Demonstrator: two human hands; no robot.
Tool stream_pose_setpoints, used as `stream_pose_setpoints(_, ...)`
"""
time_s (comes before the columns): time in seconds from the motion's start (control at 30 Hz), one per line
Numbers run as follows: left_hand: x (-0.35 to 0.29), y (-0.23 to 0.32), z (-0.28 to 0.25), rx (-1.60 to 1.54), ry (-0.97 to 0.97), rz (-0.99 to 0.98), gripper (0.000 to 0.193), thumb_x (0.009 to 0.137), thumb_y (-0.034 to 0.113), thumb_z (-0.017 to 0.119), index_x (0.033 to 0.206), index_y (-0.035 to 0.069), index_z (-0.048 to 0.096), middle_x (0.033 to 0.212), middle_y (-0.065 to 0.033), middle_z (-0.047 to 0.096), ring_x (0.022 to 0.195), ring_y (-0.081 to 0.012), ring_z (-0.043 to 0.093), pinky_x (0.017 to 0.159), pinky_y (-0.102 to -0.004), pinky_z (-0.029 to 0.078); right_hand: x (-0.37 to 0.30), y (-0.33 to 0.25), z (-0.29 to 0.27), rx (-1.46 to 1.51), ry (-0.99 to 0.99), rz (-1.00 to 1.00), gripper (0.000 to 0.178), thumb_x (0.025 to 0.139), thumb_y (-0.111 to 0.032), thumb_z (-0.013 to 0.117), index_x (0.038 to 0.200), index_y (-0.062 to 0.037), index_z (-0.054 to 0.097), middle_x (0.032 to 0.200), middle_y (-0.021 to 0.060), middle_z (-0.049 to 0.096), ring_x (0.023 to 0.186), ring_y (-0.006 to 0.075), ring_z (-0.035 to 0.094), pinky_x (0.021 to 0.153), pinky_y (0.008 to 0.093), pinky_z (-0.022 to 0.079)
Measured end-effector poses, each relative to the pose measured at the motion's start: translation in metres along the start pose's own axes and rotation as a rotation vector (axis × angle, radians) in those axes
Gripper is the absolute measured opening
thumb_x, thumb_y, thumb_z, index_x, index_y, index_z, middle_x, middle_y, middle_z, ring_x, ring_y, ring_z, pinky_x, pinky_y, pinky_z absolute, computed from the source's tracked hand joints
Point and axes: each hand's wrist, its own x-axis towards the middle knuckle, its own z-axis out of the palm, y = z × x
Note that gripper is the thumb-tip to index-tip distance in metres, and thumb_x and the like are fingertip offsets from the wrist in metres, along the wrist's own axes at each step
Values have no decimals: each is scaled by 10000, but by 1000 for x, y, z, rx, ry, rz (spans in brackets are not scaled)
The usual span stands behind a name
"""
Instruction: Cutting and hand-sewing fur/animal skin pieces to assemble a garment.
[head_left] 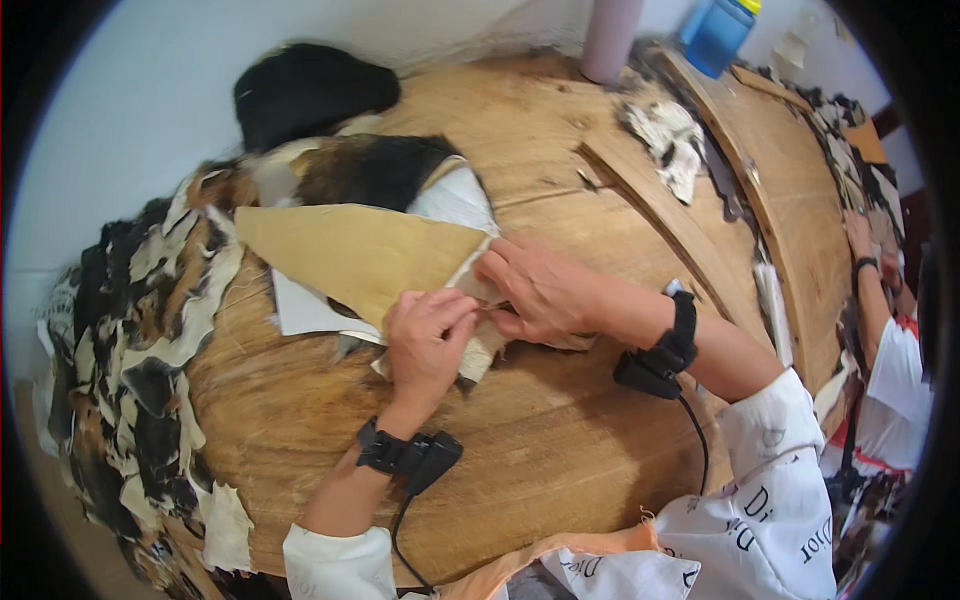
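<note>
Lengthwise, the tan triangle points left; both hands pinch pale material beside it.

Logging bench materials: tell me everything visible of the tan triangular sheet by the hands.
The matte tan, roughly triangular sheet looks smooth, like stiff paper or thin leather; I cannot tell which. It lies fairly flat, narrow tip pointing left, over a white sheet and black-and-brown furry hide on the brown wooden table. The person's left hand overlaps its lower corner; the right hand is at its right corner, contact unclear.
</note>
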Motion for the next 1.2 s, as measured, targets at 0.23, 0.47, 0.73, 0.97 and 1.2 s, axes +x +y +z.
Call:
stream_pose_setpoints(0.23, -2, 2, 0, -42, 48, 8, 131, 681, 76, 710, 812, 78, 700, 863, -52, 665, 792, -234, 549, 719, -326, 455, 2, 2, 6, -111, -177, -21, 431, 645, -147, 647, 987, 20, 446, 896, 181, 485, 830, 344, 498, 742, 389, 424)
stream_pose_setpoints(0.47, 0, 2, -1, -78, 2, 3, 148, 685, 91, 714, 832, 81, 702, 874, -35, 667, 759, -225, 531, 709, -319, 453, -3, 3, 8, -129, -177, -39, 379, 686, -150, 610, 1010, -5, 478, 831, 118, 513, 818, 282, 517, 720, 354, 428)
stream_pose_setpoints(0.73, 4, 2, -1, -117, 15, -48, 122, 672, 98, 701, 791, 74, 689, 824, -32, 656, 733, -246, 526, 692, -352, 440, -7, -17, -6, -476, -184, -181, 445, 743, -200, 571, 1146, -28, 490, 803, 11, 536, 790, 185, 518, 704, 310, 412)
stream_pose_setpoints(0.97, 2, -4, 2, -77, -6, -33, 128, 660, 91, 712, 785, 78, 689, 836, -1, 664, 749, -224, 536, 720, -349, 436, -4, -14, -7, -280, -87, -247, 224, 716, -188, 546, 918, -106, 592, 900, 10, 512, 898, 184, 476, 761, 304, 407)
stream_pose_setpoints(1.2, 3, 0, 3, -27, -41, 10, 112, 708, 147, 694, 819, 140, 691, 872, 28, 632, 804, -205, 526, 747, -349, 396, -4, -47, -32, 37, 130, -154, 168, 723, -13, 557, 871, -83, 596, 855, 12, 525, 824, 187, 514, 699, 310, 459)
